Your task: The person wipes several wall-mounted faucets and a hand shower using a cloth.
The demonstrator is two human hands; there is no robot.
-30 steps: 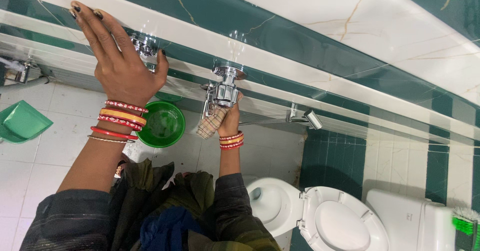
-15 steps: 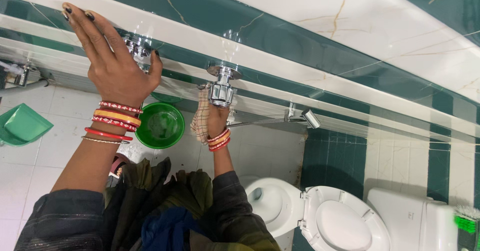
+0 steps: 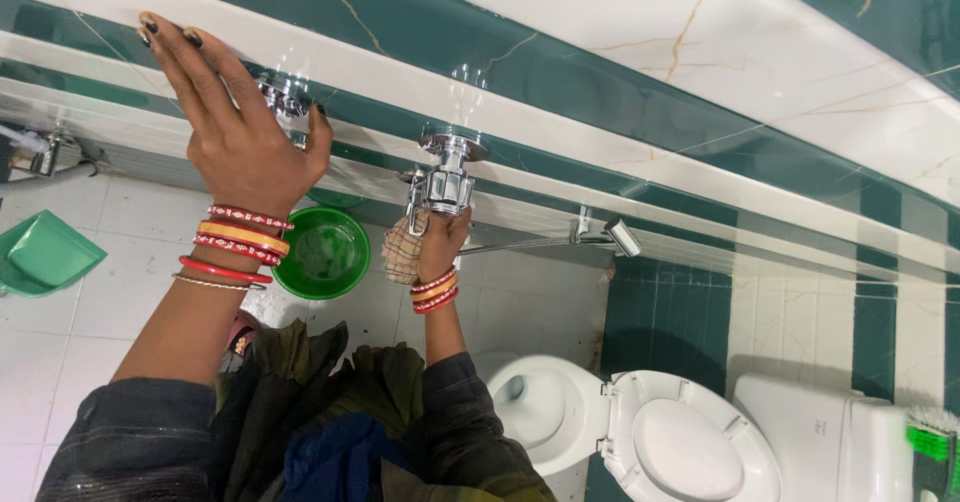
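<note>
cloth (image 3: 403,250) bunched in our right hand (image 3: 440,242), rubbing under the tap (image 3: 443,184). our left hand (image 3: 240,137) rests flat, fingers spread, on the wall (image 3: 600,72). next, we judge, wiping the tap's top.

The left hand (image 3: 240,137) reaches upward, arm extended, fingers (image 3: 175,47) spread flat and straight. The right hand (image 3: 438,242) is raised lower, wrist bent, fingers curled closed in a grip.

Left hand (image 3: 240,137) covering most of a chrome tap (image 3: 283,97); checked cloth (image 3: 402,249) partly behind right hand (image 3: 442,242); green dustpan (image 3: 40,254) (also brush (image 3: 932,454)) cut by edges.
</note>
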